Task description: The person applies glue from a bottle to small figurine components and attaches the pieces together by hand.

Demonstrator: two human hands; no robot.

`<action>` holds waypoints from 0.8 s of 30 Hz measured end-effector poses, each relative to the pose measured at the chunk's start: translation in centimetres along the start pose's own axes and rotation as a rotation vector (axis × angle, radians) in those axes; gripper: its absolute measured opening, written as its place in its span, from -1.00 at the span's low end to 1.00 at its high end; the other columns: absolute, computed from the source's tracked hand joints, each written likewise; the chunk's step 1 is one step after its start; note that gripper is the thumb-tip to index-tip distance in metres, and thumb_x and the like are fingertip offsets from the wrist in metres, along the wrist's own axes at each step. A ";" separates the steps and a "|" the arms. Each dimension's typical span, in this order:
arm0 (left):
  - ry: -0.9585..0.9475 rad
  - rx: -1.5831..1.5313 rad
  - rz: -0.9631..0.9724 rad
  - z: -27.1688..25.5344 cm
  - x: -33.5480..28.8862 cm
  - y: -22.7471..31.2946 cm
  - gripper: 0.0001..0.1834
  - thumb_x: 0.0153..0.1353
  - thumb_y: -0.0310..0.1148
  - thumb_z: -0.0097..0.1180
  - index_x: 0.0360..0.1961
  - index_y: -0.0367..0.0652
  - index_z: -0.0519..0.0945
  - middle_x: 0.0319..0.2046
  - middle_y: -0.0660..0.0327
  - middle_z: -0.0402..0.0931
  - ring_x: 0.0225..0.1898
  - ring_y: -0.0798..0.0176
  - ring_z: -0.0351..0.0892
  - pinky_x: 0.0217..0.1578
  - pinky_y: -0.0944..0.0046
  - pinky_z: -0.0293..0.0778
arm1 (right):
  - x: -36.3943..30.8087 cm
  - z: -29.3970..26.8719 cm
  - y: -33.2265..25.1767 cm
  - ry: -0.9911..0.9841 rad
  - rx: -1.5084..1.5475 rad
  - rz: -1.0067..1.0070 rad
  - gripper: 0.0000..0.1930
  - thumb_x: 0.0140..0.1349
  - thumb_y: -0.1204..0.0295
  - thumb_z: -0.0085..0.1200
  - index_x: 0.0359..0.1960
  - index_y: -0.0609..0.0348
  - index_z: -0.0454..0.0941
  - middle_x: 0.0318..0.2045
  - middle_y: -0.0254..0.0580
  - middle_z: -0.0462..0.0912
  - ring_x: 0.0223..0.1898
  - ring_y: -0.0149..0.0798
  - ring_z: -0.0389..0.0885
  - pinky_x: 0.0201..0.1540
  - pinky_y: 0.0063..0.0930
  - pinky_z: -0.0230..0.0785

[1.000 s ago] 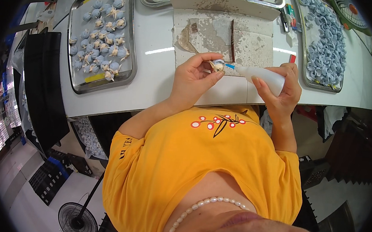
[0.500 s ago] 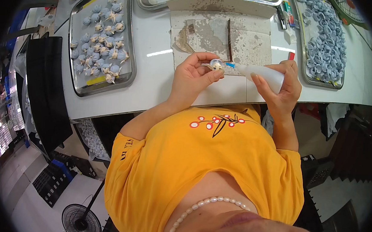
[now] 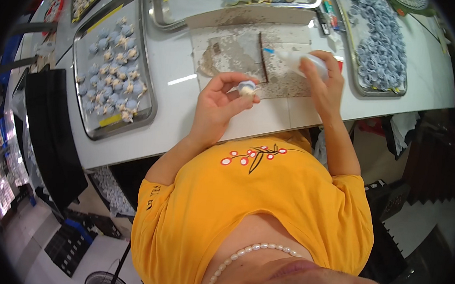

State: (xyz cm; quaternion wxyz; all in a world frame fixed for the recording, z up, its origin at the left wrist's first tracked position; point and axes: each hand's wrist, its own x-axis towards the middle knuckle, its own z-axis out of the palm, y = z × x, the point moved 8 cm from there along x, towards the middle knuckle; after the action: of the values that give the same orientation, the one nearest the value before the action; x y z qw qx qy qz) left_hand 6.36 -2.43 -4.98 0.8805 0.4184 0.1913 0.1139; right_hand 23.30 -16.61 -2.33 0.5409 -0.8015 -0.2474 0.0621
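Observation:
Between the fingertips of my left hand (image 3: 218, 102) is a small doll head (image 3: 247, 88), pale below with a light blue cap of hair on top. My right hand (image 3: 325, 85) is wrapped round a whitish squeeze bottle (image 3: 316, 65), slightly blurred. The bottle's narrow nozzle ends in a blue tip and points left, above a stained cardboard sheet (image 3: 289, 88). A gap separates that tip from the doll head. On the cardboard lies a thin dark stick (image 3: 261, 54), just left of the blue tip.
To the left, a metal tray (image 3: 151, 107) carries several blue-and-cream doll heads. Another tray (image 3: 167, 23) with similar heads stands at the far side. At right, a tray (image 3: 381, 93) is heaped with light blue hair pieces. A black cutter-like tool (image 3: 323, 23) lies beside it.
My right hand has drawn the bottle up and away from the doll head. The head has tilted and moved slightly down-left in my left hand. The whole view has shifted a little.

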 end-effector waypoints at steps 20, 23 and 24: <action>-0.030 0.000 -0.102 1.5 -0.3 -1.4 -0.64 0.10 -0.54 0.14 -0.06 -0.25 0.39 -0.07 0.04 0.42 -0.25 0.29 0.54 -0.27 0.50 0.53 | 16.3 -8.5 7.7 0.026 -0.821 -0.105 -0.74 0.06 0.23 0.14 -0.28 0.08 0.57 -0.37 -0.20 0.65 -0.31 -0.15 0.61 -0.25 -0.31 0.40; -0.038 0.004 -0.115 0.8 -0.6 -1.5 -0.64 0.11 -0.55 0.12 -0.04 -0.24 0.38 -0.09 0.03 0.44 -0.27 0.31 0.54 -0.27 0.50 0.51 | 13.9 -9.5 4.3 0.094 -0.404 -0.147 -0.77 0.00 0.42 0.17 -0.28 0.20 0.54 -0.40 -0.15 0.62 -0.37 -0.25 0.59 -0.27 -0.43 0.43; -0.045 0.011 -0.114 1.1 0.0 -1.8 -0.64 0.11 -0.56 0.10 -0.04 -0.23 0.38 -0.09 0.03 0.44 -0.28 0.32 0.54 -0.28 0.50 0.50 | 13.3 -9.1 4.6 0.042 -0.261 -0.158 -0.76 -0.01 0.41 0.18 -0.29 0.22 0.53 -0.40 -0.16 0.59 -0.35 -0.30 0.58 -0.27 -0.45 0.42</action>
State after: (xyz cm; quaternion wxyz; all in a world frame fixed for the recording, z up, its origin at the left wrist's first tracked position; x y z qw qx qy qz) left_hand 6.92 -4.28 -5.80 0.8873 0.4142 0.1958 0.0529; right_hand 39.73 -19.36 -0.49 0.4404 -0.8442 -0.3041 -0.0301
